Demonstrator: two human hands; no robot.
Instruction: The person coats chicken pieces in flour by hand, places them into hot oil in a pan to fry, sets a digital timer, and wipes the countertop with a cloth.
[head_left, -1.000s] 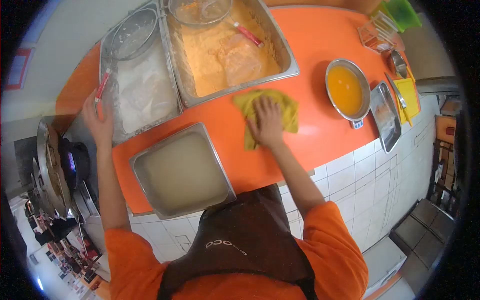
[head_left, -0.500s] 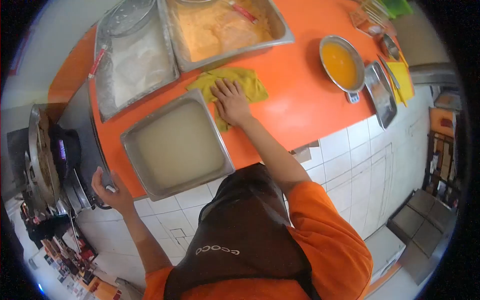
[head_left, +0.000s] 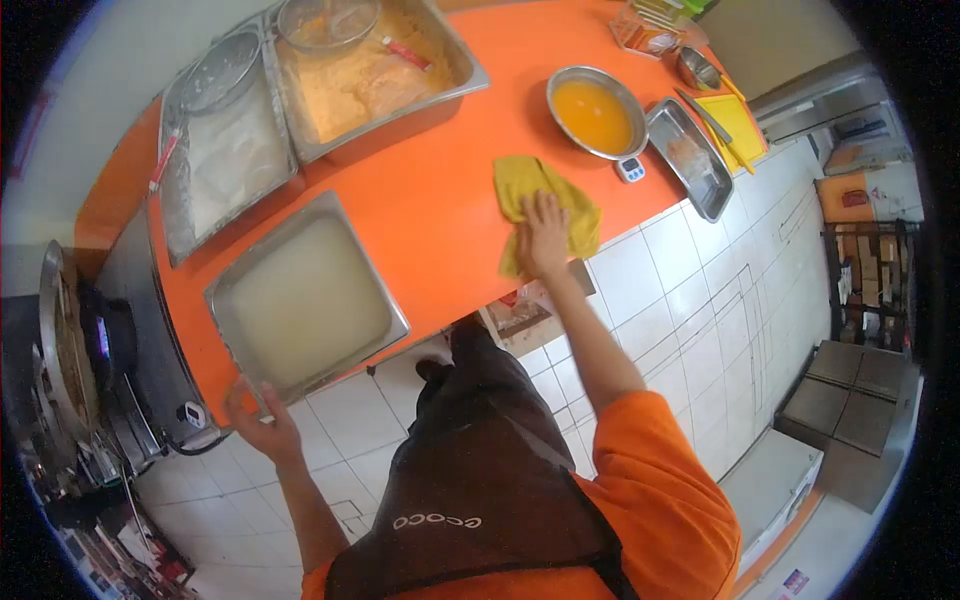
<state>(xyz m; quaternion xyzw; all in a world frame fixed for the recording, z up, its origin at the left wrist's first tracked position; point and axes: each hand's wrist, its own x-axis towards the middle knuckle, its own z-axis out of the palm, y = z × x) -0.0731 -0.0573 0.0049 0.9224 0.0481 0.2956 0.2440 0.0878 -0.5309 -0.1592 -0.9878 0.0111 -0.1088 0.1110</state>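
My right hand lies flat on a mustard-yellow cloth, fingers stretched out over it, near the front edge of the orange table. Under the palm, part of the cloth is hidden. My left hand is open, its thumb and fingers apart, at the near left corner of a deep metal pan of cloudy pale liquid. Whether the fingertips touch the pan, I cannot tell. To the right of the cloth stand a metal bowl of orange liquid and a small white timer.
At the back left, one metal pan holds white powder and another orange crumbs; sieves rest in both. A narrow metal tray, a knife and a yellow board lie right. A second timer sits left.
My right hand has slid the yellow cloth to the right, away from the liquid pan and toward the bowl. My left hand has come to the pan's near corner. The view has shifted.
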